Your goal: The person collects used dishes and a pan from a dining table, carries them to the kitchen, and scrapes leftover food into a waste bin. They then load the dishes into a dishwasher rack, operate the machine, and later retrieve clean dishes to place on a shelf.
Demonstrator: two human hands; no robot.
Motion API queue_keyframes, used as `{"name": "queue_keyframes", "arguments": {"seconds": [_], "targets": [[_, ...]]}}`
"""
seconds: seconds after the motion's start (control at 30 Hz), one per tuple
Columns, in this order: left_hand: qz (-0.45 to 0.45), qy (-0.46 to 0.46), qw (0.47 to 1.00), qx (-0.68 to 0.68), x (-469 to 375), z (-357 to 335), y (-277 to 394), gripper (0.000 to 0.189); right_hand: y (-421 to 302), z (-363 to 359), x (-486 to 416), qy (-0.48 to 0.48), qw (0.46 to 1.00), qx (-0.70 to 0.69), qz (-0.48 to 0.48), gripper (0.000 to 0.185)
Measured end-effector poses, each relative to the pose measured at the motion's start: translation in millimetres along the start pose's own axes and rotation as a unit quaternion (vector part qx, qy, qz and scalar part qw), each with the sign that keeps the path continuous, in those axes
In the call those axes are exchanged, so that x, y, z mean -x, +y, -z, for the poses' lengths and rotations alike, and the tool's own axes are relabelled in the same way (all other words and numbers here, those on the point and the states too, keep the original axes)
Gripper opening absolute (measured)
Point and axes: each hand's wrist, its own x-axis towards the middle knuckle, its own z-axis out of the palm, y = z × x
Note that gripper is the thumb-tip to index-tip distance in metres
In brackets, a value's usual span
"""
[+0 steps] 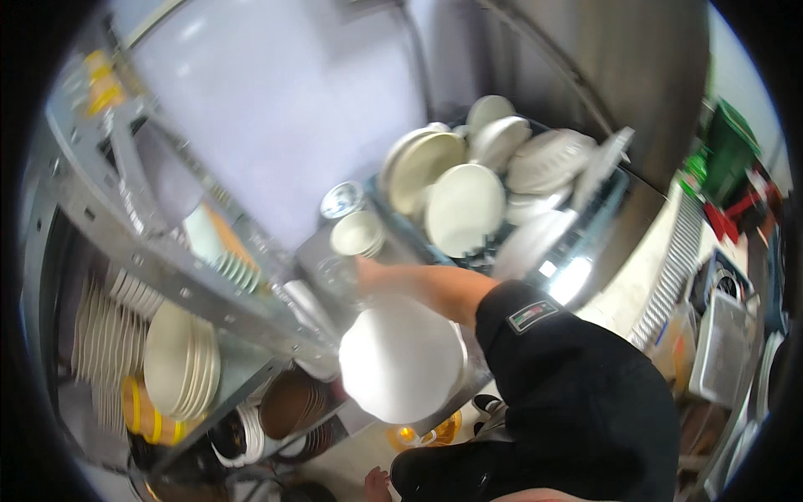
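My right hand (pixel 371 273) reaches across the counter from a black sleeve and is blurred. It is at the lower edge of a small stack of white bowls (pixel 356 233); whether its fingers grip them cannot be made out. Beside it stands a clear glass (pixel 335 273), and behind the bowls is another glass-like container (pixel 342 199). Below my forearm, a stack of white scalloped plates (pixel 401 361) sits near the counter's front edge. My left hand (pixel 377 484) hangs low at the bottom of the view, partly cut off, apart from the dishes.
A blue-grey dish rack (pixel 446 256) holds upright plates and bowls behind my forearm. At left, metal shelving (pixel 188 292) carries stacked plates (pixel 182 361) and brown bowls (pixel 292 405). A floor grate (pixel 674 263), a green bin (pixel 731 150) and a grey basket (pixel 721 351) are at right.
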Motion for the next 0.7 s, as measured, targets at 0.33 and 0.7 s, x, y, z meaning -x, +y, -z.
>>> {"name": "queue_keyframes", "arguments": {"seconds": [0.33, 0.7], "targets": [[-0.144, -0.250, 0.957, -0.036, -82, -38, 95, 0.022, -26, 74, 260, 0.330, 0.853, -0.124, 0.385, 0.030], [-0.288, -0.486, 0.812, -0.147, -27, -218, 262, 0.023, 198, 72, 614, 0.536, 0.814, -0.100, -0.202, 0.019]]}}
